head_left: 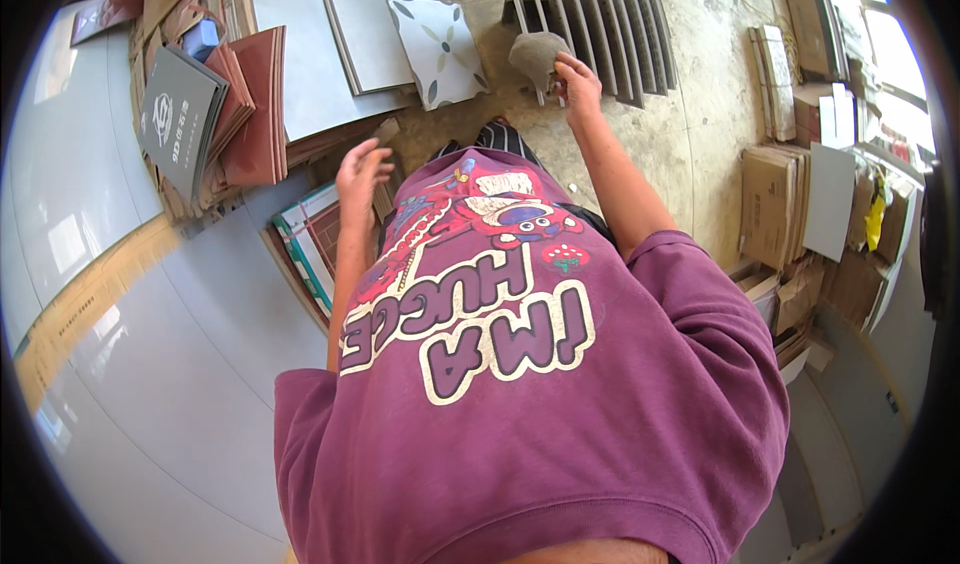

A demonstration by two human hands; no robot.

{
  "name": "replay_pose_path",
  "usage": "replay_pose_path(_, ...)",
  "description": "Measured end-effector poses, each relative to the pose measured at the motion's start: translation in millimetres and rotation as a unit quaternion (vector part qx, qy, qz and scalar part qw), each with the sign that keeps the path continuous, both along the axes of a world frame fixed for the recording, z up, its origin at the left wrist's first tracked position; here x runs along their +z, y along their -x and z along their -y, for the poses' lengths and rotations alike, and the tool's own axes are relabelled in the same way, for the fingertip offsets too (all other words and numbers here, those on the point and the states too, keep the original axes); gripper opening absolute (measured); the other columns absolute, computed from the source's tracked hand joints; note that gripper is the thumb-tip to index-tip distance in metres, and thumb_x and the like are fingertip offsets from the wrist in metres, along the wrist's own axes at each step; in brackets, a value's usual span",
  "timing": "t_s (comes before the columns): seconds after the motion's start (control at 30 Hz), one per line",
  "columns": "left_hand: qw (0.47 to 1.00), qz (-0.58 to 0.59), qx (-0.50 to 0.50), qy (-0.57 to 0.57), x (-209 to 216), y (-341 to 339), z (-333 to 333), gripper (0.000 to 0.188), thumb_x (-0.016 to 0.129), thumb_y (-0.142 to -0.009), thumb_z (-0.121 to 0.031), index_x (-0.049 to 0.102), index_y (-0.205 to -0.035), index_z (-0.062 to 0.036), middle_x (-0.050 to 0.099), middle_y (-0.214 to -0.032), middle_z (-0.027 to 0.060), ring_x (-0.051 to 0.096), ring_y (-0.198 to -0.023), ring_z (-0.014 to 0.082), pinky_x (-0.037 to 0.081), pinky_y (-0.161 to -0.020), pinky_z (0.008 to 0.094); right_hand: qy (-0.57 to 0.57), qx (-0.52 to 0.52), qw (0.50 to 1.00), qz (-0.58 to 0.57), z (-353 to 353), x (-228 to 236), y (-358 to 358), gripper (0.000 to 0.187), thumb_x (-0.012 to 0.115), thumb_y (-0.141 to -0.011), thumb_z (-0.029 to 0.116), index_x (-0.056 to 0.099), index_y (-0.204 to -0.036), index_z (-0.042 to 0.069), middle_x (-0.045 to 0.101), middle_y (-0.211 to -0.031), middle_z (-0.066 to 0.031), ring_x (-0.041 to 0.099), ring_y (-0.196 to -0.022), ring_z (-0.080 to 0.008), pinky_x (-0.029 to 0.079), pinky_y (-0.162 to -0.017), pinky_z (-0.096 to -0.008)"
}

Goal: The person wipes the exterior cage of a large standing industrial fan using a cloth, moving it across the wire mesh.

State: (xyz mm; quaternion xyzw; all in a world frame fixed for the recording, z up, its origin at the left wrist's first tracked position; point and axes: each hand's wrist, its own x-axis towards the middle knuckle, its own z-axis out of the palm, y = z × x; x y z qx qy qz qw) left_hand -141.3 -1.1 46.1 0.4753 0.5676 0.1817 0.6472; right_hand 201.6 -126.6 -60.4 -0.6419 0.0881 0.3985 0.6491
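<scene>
My right hand is closed on a crumpled grey-brown cloth, pinching its right edge. The cloth hangs in front of a rack that has thin upright bars, and just to its right stands a row of grey slabs on edge. My left hand is held in the air with its fingers loosely apart and nothing in them. Ahead of that hand a white tile with a leaf-and-flower pattern leans at the edge of a stack of large light slabs.
Dark red and grey sample boards lean at the left, near a small blue object. Framed panels stand below my left hand. Cardboard boxes line the right side, with a yellow item among them. Glossy pale panels cover the left.
</scene>
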Motion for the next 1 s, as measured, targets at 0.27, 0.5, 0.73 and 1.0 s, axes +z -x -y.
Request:
replay_pose_path(0.27,0.819,-0.03,-0.37,-0.439,25,-107,2,0.065,0.074,-0.069,-0.021,0.047,-0.128,-0.0133,0.045,-0.129,0.0105,0.046,-0.112,0.0258,0.04,-0.091,0.0352,-0.061,0.032,0.998,0.002,3,113,49,0.021,0.067,-0.08,0.013,0.068,-0.101,0.011,0.063,-0.079,0.0051,0.054,-0.067,-0.003,0.042,-0.056,-0.0185)
replay_pose_path(0.5,0.75,0.053,-0.404,-0.521,38,-104,17,0.076,0.074,-0.064,-0.019,0.041,-0.132,-0.0135,0.044,-0.129,0.0119,0.042,-0.118,0.0319,0.033,-0.1,0.0404,-0.146,-0.012,0.985,-0.096,15,158,122,0.022,0.066,-0.082,0.01,0.064,-0.103,0.008,0.06,-0.076,0.003,0.054,-0.065,-0.0044,0.046,-0.056,-0.0178)
replay_pose_path(0.73,0.885,0.247,-0.37,-0.138,22,-86,39,0.027,0.054,-0.092,-0.018,0.058,-0.113,-0.0007,0.064,-0.104,0.0089,0.057,-0.096,0.0137,0.042,-0.086,0.024,-0.104,-0.07,0.991,-0.043,50,160,153,0.022,0.067,-0.082,0.011,0.064,-0.103,0.007,0.059,-0.076,0.003,0.052,-0.063,-0.0034,0.042,-0.055,-0.0162)
replay_pose_path(1.0,0.91,0.272,-0.261,0.172,21,-109,61,0.027,0.055,-0.092,-0.022,0.061,-0.114,-0.0071,0.062,-0.099,-0.0025,0.054,-0.087,0.0049,0.043,-0.077,0.019,-0.133,-0.113,0.984,0.025,93,164,140,0.023,0.067,-0.082,0.012,0.064,-0.104,0.006,0.062,-0.079,0.0019,0.053,-0.065,-0.0042,0.043,-0.058,-0.0169)
